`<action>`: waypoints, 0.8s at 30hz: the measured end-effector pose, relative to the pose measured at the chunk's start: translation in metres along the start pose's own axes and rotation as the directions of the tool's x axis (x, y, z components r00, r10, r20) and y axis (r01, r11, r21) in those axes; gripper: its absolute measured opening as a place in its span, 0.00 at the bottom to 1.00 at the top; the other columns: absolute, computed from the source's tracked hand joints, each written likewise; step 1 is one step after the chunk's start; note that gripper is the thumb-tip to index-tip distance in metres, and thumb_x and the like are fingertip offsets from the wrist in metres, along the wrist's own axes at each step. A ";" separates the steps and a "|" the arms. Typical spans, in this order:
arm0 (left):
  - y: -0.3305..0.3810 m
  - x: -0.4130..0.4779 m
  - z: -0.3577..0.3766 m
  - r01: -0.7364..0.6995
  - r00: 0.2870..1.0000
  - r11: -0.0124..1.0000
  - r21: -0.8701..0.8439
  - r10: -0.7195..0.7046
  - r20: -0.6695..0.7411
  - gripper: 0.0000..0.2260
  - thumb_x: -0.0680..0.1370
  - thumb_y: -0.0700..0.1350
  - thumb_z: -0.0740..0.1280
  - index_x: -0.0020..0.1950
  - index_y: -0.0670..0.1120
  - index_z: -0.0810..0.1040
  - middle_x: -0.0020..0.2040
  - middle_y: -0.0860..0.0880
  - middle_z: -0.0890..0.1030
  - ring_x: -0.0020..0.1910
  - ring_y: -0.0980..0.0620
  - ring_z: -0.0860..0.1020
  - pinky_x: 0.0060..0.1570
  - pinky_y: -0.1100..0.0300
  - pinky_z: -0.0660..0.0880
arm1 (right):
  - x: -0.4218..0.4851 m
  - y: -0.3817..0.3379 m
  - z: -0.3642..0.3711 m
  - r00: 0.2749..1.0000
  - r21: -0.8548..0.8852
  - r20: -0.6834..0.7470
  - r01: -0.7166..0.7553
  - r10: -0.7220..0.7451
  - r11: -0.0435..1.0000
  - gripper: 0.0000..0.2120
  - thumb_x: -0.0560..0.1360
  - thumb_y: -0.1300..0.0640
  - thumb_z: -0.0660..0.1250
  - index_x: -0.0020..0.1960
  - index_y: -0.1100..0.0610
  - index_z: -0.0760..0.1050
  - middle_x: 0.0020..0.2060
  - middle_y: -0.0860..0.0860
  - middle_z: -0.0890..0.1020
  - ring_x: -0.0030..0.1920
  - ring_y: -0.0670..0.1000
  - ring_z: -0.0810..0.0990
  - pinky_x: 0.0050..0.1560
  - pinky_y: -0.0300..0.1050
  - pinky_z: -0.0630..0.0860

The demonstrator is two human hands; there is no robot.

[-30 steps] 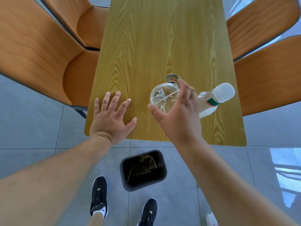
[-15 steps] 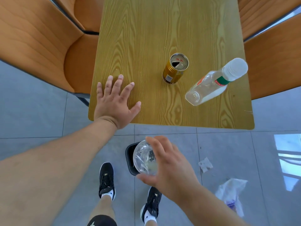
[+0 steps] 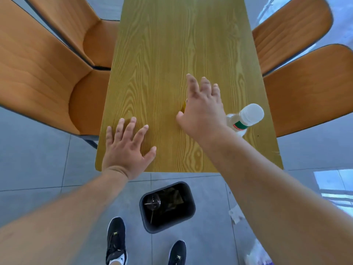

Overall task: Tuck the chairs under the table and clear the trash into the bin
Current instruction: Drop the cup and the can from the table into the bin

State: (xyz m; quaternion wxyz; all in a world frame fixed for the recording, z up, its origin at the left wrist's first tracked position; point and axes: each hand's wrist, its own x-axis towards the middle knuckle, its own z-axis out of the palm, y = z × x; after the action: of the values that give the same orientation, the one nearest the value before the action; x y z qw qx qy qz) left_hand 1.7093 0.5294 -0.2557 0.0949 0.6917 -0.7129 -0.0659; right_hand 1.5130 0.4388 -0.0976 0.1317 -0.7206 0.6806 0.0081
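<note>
Gold can (image 3: 184,105) stands upright on table (image 3: 172,44), just under right hand (image 3: 202,111), fingers spread, nothing held (can mostly hidden). Left hand (image 3: 126,150) flat, splayed, farther off. Bottle (image 3: 246,119) just right of wrist.

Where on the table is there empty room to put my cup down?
The far table between the chairs is bare. Near the edge it's crowded: left hand, right hand over a can, and plastic bottle.

Clear bottle (image 3: 242,121) stands on table (image 3: 172,54); clear cup (image 3: 152,203) lies in bin (image 3: 188,213).
</note>
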 end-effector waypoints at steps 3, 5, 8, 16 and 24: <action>-0.001 0.000 0.003 -0.007 1.000 1.000 0.009 0.008 -0.011 0.33 0.78 0.72 0.52 0.79 0.58 0.61 0.82 0.46 0.58 0.82 0.40 0.50 0.78 0.33 0.46 | 0.019 0.000 0.003 0.987 -0.046 0.153 -0.043 0.049 0.998 0.31 0.79 0.56 0.67 0.79 0.52 0.58 0.70 0.59 0.67 0.69 0.67 0.68 0.56 0.57 0.74; -0.001 0.000 0.003 -0.009 1.000 1.000 0.014 0.009 -0.016 0.33 0.78 0.72 0.52 0.79 0.58 0.61 0.82 0.46 0.58 0.82 0.40 0.50 0.77 0.33 0.47 | 0.012 -0.001 0.007 0.990 -0.029 0.141 0.009 -0.005 1.000 0.19 0.79 0.57 0.67 0.69 0.55 0.68 0.58 0.55 0.70 0.56 0.61 0.75 0.44 0.53 0.73; 0.000 0.000 0.002 0.001 1.000 1.000 0.010 -0.001 -0.007 0.33 0.78 0.72 0.51 0.79 0.59 0.61 0.82 0.46 0.58 0.82 0.40 0.49 0.78 0.33 0.46 | -0.030 -0.005 0.016 0.972 0.014 0.182 0.145 -0.145 0.989 0.22 0.75 0.48 0.71 0.66 0.53 0.71 0.55 0.53 0.72 0.51 0.57 0.75 0.46 0.55 0.78; 0.000 0.000 0.003 0.012 1.000 0.999 -0.040 -0.012 0.001 0.32 0.78 0.71 0.55 0.79 0.58 0.61 0.83 0.46 0.58 0.82 0.41 0.50 0.77 0.33 0.45 | -0.186 0.008 0.088 0.904 0.074 0.328 0.266 -0.275 0.961 0.32 0.73 0.43 0.70 0.71 0.48 0.61 0.56 0.49 0.70 0.53 0.55 0.71 0.51 0.50 0.76; 0.000 -0.001 0.001 0.015 1.000 0.999 -0.031 -0.015 0.004 0.32 0.77 0.71 0.55 0.79 0.59 0.62 0.83 0.47 0.57 0.82 0.41 0.49 0.78 0.34 0.45 | -0.159 0.059 0.094 0.967 0.230 0.207 -0.195 0.148 0.953 0.39 0.71 0.31 0.70 0.73 0.50 0.64 0.63 0.47 0.75 0.64 0.52 0.72 0.60 0.45 0.70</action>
State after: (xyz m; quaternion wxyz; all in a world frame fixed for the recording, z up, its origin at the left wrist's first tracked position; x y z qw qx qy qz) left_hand 1.7091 0.5300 -0.2570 0.1036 0.6954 -0.7067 -0.0790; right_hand 1.4587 0.6109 -0.1684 0.2832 -0.6323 0.7211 0.0019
